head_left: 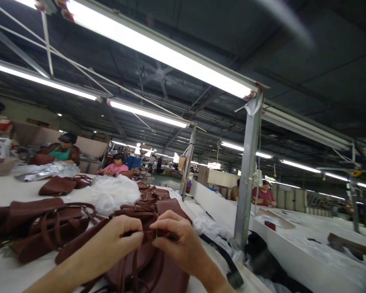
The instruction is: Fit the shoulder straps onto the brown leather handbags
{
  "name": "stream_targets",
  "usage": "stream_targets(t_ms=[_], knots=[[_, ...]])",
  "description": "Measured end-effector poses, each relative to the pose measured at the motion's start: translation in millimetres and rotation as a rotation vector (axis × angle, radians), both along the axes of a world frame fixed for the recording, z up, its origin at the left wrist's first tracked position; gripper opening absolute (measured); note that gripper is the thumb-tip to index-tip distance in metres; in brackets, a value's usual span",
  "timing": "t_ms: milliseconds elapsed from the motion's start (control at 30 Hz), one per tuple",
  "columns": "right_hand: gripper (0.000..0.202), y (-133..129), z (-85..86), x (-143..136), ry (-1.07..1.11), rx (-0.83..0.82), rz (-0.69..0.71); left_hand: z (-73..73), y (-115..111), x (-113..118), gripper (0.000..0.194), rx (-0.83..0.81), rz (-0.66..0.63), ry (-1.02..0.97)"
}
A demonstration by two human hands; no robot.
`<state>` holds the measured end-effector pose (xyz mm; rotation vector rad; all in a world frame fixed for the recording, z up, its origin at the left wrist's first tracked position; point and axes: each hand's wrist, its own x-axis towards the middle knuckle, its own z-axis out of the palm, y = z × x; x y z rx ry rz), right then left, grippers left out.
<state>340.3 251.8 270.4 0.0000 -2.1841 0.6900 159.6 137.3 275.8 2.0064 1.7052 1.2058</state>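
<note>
1. While both forearms reach in from the bottom edge, the left hand (126, 232) pinches one part of a brown strap (147, 236) between thumb and curled fingers.
2. The right hand (177, 240) grips the same strap from the other side, its thumb and fingertips closed at a small metal fitting (156, 233); the two hands are just beside each other.
3. The strap is held above a brown bag (172, 274), which lies on the white table (6, 270) below the hands; how the two join is hidden by the fingers.
4. To the left, more brown bags (49, 228) with looped handles lie heaped on the table, and others are piled just beyond the hands.
5. To the right of the right forearm lies a black strip (224, 256), near crumpled clear plastic (210, 224).
6. Past the heaped bags sits a bundle of white plastic (112, 193).
7. A grey metal post (245, 183) rises on the right, beside a low white partition (216, 203).
8. Farther off, a person in a green apron (61, 153), one in a pink top (114, 167) and, on the right, one in a maroon top (264, 196) are at other workplaces.
9. Overhead run lit tube lamps (158, 44); beyond them hangs a ceiling fan (160, 73).
</note>
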Motion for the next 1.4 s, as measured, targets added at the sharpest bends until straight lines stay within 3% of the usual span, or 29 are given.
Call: stream_targets(t_ms=[100,200,467,667,867,967,1100,1200,1333,1400], knots=[[0.038,3,-3.6,5,0.015,-0.184,-0.010,-0.2,-2,-3,0.026,-0.066,-0.031,-0.063],[0.036,3,-9.3,7,0.025,-0.284,0.025,-3.1,0,-5,0.033,-0.078,-0.090,-0.121],[0.034,-9,-16.0,3,0.084,-0.146,-0.023,-12.2,6,21,0.025,0.047,0.022,-0.067],[0.024,-5,-20.2,5,0.054,-0.192,-0.034,-15.7,14,25,0.032,-0.023,-0.047,-0.230],[0.013,-5,-21.8,2,0.130,-0.088,-0.017,-41.5,31,15,0.036,0.045,-0.154,-0.470],[0.012,-6,-18.9,0,0.151,-0.028,-0.089,-45.0,30,11,0.030,-0.047,-0.264,-0.500],[0.015,-4,-16.1,0,0.041,-0.237,-0.084,-38.8,22,9,0.018,-0.110,-0.384,-0.499],[0.016,-3,-12.8,0,-0.021,-0.432,0.005,-37.8,20,10,0.019,-0.103,-0.377,-0.466],[0.010,-6,-4.7,-6,0.012,-0.370,-0.050,-37.5,24,14,0.023,-0.051,-0.286,-0.437],[0.015,-6,-0.4,-10,0.054,-0.427,0.000,-31.1,24,17,0.020,0.005,-0.202,-0.401]])
